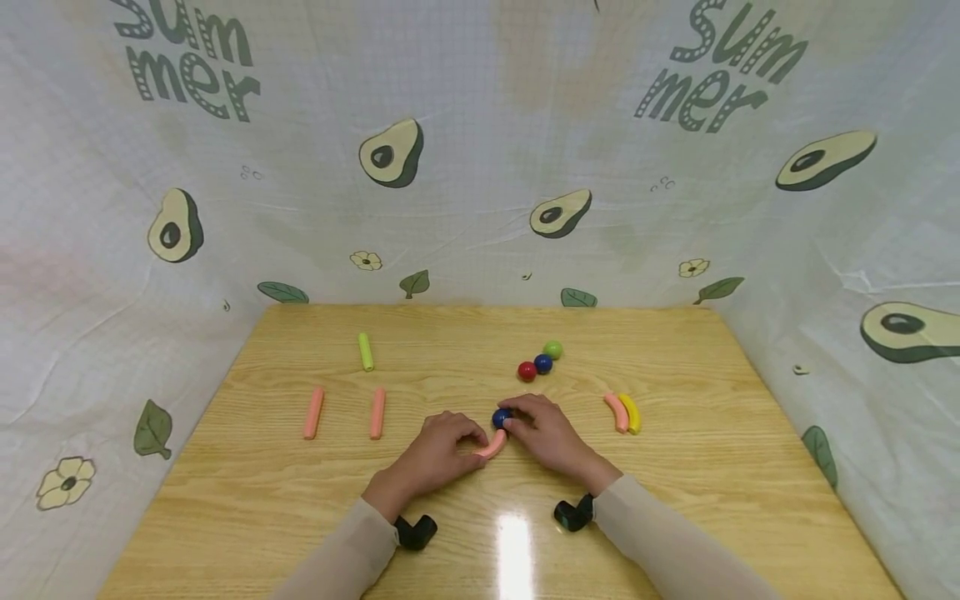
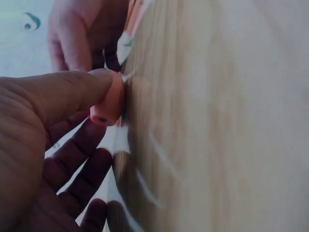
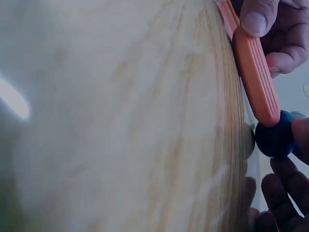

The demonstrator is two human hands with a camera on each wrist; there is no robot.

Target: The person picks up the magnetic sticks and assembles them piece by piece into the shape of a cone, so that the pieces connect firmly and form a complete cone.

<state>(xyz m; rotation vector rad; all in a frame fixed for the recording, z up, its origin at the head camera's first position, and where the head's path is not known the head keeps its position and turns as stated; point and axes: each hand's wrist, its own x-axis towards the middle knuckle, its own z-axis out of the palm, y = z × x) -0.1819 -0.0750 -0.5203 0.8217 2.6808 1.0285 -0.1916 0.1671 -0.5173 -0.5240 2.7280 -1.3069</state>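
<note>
Here, midway between the desk's [image 1: 225, 508] side edges, the left hand [image 1: 442, 454] pinches a curved pink stick [image 1: 492, 447] against the blue ball [image 1: 501, 418] that the right hand [image 1: 553, 440] grips, which could roll away if pushed off-centre.

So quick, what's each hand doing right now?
Left hand: pinching a curved pink stick.
Right hand: holding a blue ball against the stick's end.

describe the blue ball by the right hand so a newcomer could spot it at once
On the wooden table, near the middle, the right hand holds a blue ball. It sits at the tip of the curved pink piece pinched in the left hand; the other blue ball lies farther back, between a red ball and a green ball.
</note>
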